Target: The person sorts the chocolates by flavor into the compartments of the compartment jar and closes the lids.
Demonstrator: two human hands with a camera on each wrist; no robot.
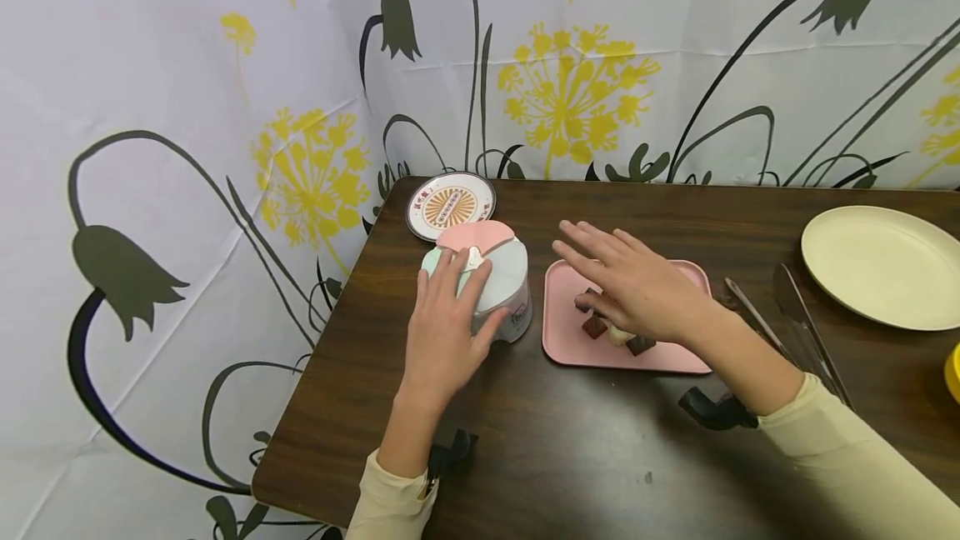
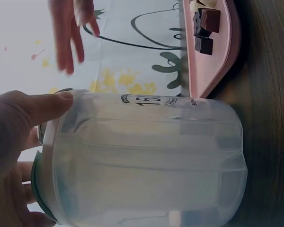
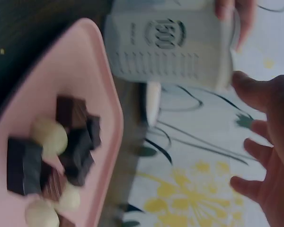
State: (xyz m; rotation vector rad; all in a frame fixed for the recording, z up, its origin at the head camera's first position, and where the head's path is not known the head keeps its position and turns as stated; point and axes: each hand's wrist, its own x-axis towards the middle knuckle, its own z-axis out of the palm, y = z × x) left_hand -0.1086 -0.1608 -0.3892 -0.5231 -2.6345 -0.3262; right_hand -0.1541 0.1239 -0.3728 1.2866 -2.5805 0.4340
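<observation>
A clear plastic canister (image 1: 516, 320) stands upright on the table, its lid (image 1: 504, 275) divided into pink, pale green and whitish segments around a small white knob. My left hand (image 1: 444, 336) rests on that lid from above, fingers fairly straight, with the thumb at the rim. Through the wall, printed with "1500", the canister's inside looks pale in the left wrist view. My right hand (image 1: 637, 286) hovers over a pink tray (image 1: 558, 340), fingers spread and holding nothing. Several dark and white chocolates (image 3: 49, 137) lie on the tray, partly hidden by this hand in the head view.
A white patterned plate (image 1: 450, 205) lies behind the canister. To the tray's right are metal tongs (image 1: 810, 323) and a cream plate (image 1: 885, 265). A yellow object (image 1: 952, 373) shows at the right edge. A flowered cloth (image 1: 570, 98) hangs behind the table.
</observation>
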